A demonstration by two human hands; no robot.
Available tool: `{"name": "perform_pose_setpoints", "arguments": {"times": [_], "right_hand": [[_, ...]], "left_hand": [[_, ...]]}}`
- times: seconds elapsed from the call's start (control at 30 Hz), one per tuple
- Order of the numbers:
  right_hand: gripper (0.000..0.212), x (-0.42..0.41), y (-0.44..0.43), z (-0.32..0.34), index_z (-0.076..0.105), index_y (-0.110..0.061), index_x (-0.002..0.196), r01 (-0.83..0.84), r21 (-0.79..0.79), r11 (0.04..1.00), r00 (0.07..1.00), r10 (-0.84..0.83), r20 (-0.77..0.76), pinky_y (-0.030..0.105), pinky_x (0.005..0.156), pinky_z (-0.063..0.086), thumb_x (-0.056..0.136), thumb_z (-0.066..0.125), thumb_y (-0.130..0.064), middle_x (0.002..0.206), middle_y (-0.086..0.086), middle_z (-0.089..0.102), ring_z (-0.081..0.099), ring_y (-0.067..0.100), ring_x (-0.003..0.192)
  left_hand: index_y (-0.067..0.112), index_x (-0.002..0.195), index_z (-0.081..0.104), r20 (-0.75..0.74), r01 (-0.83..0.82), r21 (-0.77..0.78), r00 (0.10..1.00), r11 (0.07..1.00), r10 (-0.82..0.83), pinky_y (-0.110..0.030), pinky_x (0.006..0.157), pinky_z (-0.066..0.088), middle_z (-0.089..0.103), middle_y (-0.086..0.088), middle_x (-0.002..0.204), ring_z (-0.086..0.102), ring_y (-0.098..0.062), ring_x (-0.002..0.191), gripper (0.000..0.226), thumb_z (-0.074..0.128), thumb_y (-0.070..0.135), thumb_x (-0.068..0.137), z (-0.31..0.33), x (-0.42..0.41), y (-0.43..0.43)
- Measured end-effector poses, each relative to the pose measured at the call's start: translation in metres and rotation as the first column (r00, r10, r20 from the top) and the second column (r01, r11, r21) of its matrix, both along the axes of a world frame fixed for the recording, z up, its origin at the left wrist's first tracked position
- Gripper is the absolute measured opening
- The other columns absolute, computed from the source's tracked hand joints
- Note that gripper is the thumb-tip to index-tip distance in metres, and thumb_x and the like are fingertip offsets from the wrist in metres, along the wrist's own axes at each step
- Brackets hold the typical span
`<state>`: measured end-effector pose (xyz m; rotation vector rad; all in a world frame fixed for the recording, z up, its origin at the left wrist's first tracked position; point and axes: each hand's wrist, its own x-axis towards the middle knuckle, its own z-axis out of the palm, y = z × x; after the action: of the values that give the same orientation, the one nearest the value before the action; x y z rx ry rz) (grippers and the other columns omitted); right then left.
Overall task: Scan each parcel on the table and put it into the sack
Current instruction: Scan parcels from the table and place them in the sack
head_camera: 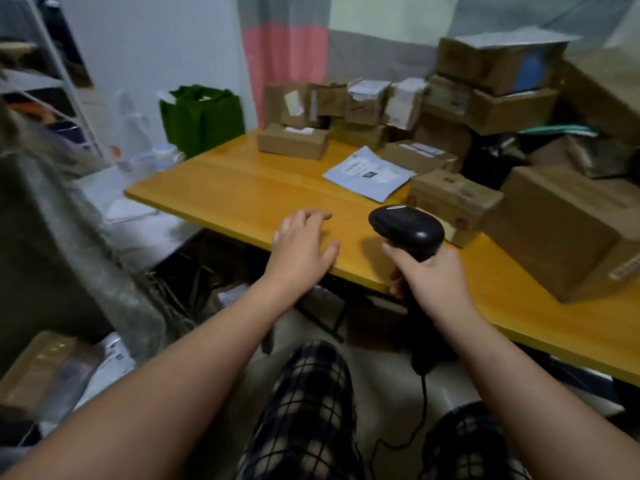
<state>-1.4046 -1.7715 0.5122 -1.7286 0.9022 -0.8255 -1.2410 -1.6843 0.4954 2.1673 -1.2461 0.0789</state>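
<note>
I am seeing the right hand [433,278] at lower centre-right of the frame, its fingers [398,252] wrapping tight around the handle of a black scanner [407,226], whose head is pointing toward the upper left. The left hand [301,247] is resting over the near edge of the yellow bench [242,188], its fingers [313,216] spreading loosely apart and holding nothing. Brown cardboard parcels [446,199] are crowding the right and far side of the bench, some stacked against the wall. A flat white envelope [367,173] is lying among them at centre. A grey woven sack [45,237] is hanging at the left edge of the frame, beside the bench.
</note>
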Motion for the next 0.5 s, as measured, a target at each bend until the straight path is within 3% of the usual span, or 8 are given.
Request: {"name": "perform_pose_setpoints", "arguments": {"times": [0.1, 0.2, 0.33, 0.43, 0.5], "right_hand": [[0.02, -0.026, -0.021, 0.006, 0.067, -0.007, 0.083, 0.102, 0.012, 0.995, 0.994, -0.103, 0.022, 0.03, 0.049, 0.051, 0.083, 0.074, -0.025, 0.055, 0.007, 0.062, 0.061, 0.019, 0.043], [0.018, -0.051, -0.033, 0.01, 0.065, -0.012, 0.073, 0.189, 0.028, 0.982, 0.98, -0.19, 0.053, 0.04, 0.055, 0.054, 0.084, 0.074, -0.023, 0.053, 0.01, 0.06, 0.063, 0.026, 0.046], [0.012, -0.08, -0.04, 0.014, 0.068, -0.012, 0.083, 0.258, 0.078, 0.963, 0.96, -0.265, 0.095, 0.034, 0.051, 0.053, 0.084, 0.073, -0.022, 0.053, 0.008, 0.062, 0.061, 0.024, 0.046], [0.018, -0.091, -0.042, 0.02, 0.067, -0.006, 0.095, 0.268, 0.276, 0.923, 0.914, -0.334, 0.232, 0.03, 0.053, 0.057, 0.086, 0.072, -0.021, 0.071, 0.012, 0.067, 0.066, 0.023, 0.06], [0.018, -0.09, -0.047, 0.025, 0.066, -0.017, 0.1, 0.211, 0.414, 0.885, 0.871, -0.363, 0.331, 0.029, 0.064, 0.06, 0.085, 0.072, -0.023, 0.097, 0.005, 0.068, 0.068, 0.019, 0.086]], "left_hand": [[0.021, 0.138, 0.043, 0.002, 0.105, 0.013, 0.994, 0.994, -0.105, -0.037, 0.104, 0.03, 0.041, -0.003, 0.138, 0.035, -0.026, 0.128, 0.049, 0.055, 0.037, 0.094, 0.007, -0.016, -0.049], [0.019, 0.144, 0.037, -0.005, 0.227, 0.007, 0.974, 0.974, -0.227, -0.039, 0.109, 0.029, 0.034, -0.008, 0.146, 0.03, -0.029, 0.135, 0.058, 0.054, 0.042, 0.094, 0.019, -0.032, -0.099], [0.034, 0.15, 0.024, 0.03, 0.352, 0.07, 0.934, 0.933, -0.355, -0.045, 0.116, 0.017, 0.01, -0.01, 0.16, 0.011, -0.031, 0.146, 0.057, 0.037, 0.052, 0.098, 0.039, -0.041, -0.156], [0.037, 0.145, 0.035, 0.019, 0.377, 0.179, 0.922, 0.909, -0.386, -0.047, 0.117, 0.018, 0.014, -0.016, 0.158, 0.013, -0.037, 0.145, 0.05, 0.029, 0.055, 0.099, 0.042, -0.038, -0.179], [0.031, 0.136, 0.047, -0.055, 0.386, 0.113, 0.922, 0.916, -0.382, -0.046, 0.113, 0.026, 0.024, -0.018, 0.153, 0.024, -0.039, 0.141, 0.044, 0.033, 0.051, 0.099, 0.038, -0.039, -0.176]]}}
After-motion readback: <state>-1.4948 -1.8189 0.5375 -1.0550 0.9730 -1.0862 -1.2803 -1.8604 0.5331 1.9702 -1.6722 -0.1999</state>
